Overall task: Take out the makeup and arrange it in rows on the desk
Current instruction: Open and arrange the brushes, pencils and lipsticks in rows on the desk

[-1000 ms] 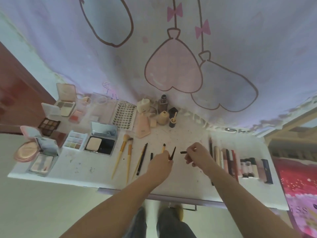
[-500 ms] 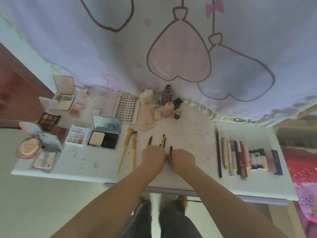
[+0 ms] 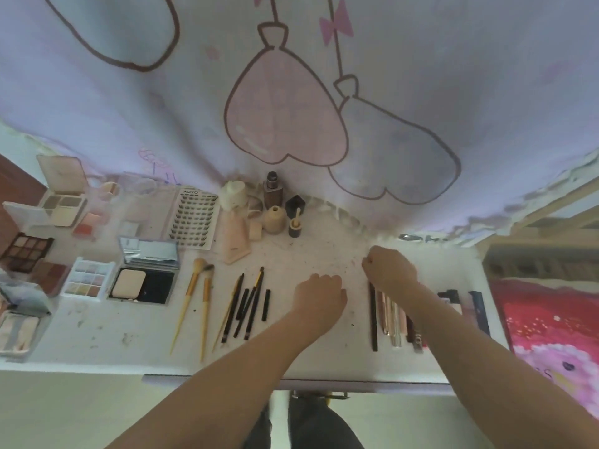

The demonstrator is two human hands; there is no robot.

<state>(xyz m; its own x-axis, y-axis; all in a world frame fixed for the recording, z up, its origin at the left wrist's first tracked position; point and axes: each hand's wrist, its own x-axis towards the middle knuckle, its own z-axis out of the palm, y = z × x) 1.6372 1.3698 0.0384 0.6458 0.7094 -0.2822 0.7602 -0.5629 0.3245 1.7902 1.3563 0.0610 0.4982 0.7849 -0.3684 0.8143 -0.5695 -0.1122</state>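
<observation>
Makeup brushes (image 3: 197, 296), two, black pencils (image 3: 246, 306), five

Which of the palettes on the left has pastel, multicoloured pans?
The white-framed palette, lying open just left of the black powder compact. Its pans are pale pink, blue, green and peach; the dark-framed palette farther left holds only browns and beiges.

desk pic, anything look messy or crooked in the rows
Yes. The dark pencils left of the left hand lie at differing angles, some crossing, and one short black stick sits apart. The white desk is speckled with dark flecks. The pens under the right hand look parallel.
</observation>
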